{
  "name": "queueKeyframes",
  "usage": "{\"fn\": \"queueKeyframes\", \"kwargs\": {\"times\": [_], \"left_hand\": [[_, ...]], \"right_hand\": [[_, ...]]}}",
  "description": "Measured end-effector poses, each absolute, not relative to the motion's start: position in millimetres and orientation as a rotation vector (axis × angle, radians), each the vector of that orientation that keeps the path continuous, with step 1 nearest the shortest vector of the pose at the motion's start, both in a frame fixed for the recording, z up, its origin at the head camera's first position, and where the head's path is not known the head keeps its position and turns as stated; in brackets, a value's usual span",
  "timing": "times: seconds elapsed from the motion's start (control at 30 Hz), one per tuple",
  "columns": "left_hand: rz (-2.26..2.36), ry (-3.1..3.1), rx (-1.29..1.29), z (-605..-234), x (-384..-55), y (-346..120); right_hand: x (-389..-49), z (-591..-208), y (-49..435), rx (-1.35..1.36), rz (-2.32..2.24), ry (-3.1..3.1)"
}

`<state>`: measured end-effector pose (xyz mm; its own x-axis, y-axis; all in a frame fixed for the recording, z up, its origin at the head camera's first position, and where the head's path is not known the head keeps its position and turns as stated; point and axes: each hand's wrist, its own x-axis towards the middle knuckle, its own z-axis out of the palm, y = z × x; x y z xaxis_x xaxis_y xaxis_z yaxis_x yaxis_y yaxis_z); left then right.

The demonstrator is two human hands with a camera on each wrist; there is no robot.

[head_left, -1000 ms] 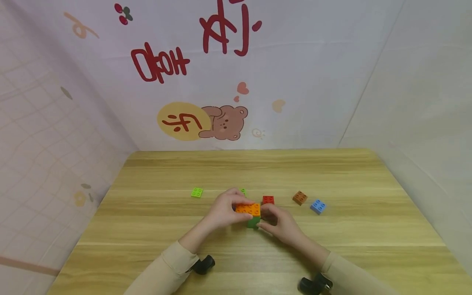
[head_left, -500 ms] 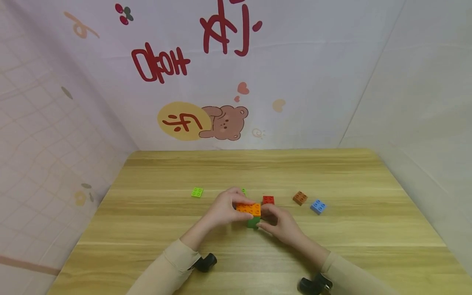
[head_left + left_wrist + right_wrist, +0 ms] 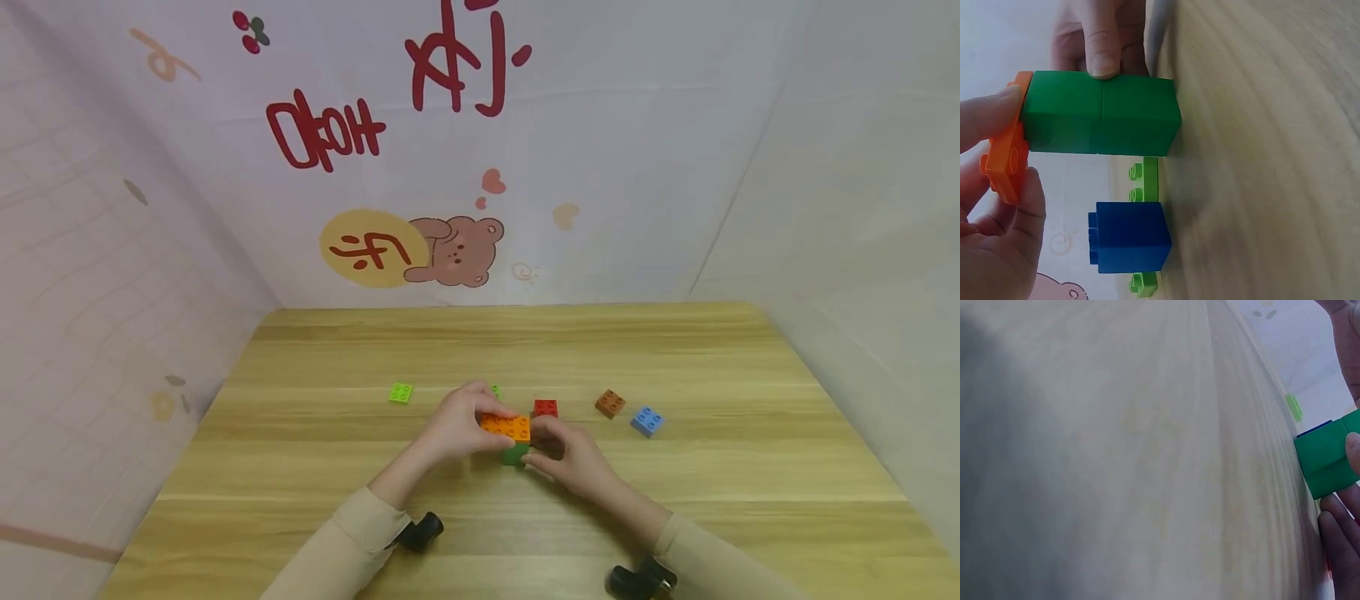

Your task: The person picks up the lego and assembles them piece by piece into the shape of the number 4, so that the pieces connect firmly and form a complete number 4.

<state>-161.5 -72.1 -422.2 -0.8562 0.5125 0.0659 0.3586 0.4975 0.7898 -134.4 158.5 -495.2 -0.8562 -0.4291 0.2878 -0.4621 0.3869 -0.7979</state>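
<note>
Our left hand, drawn in tight, pinches the orange brick atop two stacked green blocks, while our right hand, partly curled, grips those blocks by their sides, apparently so that we can steady them upright on the wooden table against any downward push.
</note>
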Motion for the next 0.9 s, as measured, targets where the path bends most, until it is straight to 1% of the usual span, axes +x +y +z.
{"fn": "queueKeyframes", "kwargs": {"times": [0.47,0.77,0.9], "left_hand": [[1.272,2.634,0.781,-422.6,-156.8,-71.5],[1.209,2.598,0.815,-420.5,-161.9,-71.8],[1.201,2.611,0.814,-422.2,-159.3,-72.6]], "right_hand": [[-139.6,-499.1,159.4,0.828,1.504,-2.583],[-137.0,-497.1,158.8,0.835,1.498,-2.583],[-136.2,-496.8,159.4,0.830,1.503,-2.601]]}}
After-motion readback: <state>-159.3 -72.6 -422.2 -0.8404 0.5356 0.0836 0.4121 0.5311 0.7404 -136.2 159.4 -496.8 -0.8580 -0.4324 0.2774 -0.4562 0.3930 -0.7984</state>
